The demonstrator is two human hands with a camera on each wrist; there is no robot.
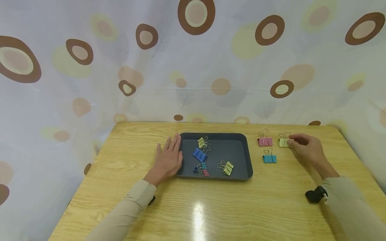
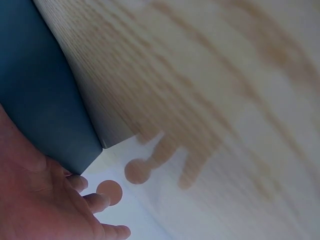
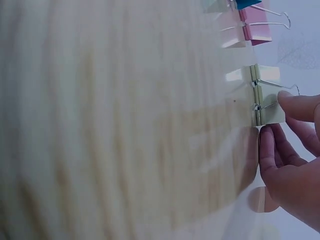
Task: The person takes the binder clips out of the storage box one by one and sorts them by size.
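My left hand (image 1: 167, 162) lies with straight fingers along the left side of a dark grey tray (image 1: 233, 145), touching its rim. In the left wrist view the palm (image 2: 30, 200) sits against the tray's outer wall (image 2: 40, 90). At the right of the table my right hand (image 1: 312, 154) pinches the right end of a pale green binder clip (image 1: 283, 143) between thumb and fingers. That binder clip (image 3: 270, 107) stands with its wire handles pointing up. Beside it are a pink binder clip (image 1: 265, 142) and, nearer, a turquoise binder clip (image 1: 269, 158).
Inside the tray lie a yellow-green clip (image 1: 201, 143), a blue clip (image 1: 200, 155), another yellow-green clip (image 1: 228, 168), and a small cluster with a pink clip (image 1: 205, 172). A patterned curtain (image 1: 211, 103) hangs behind the wooden table (image 1: 169, 214).
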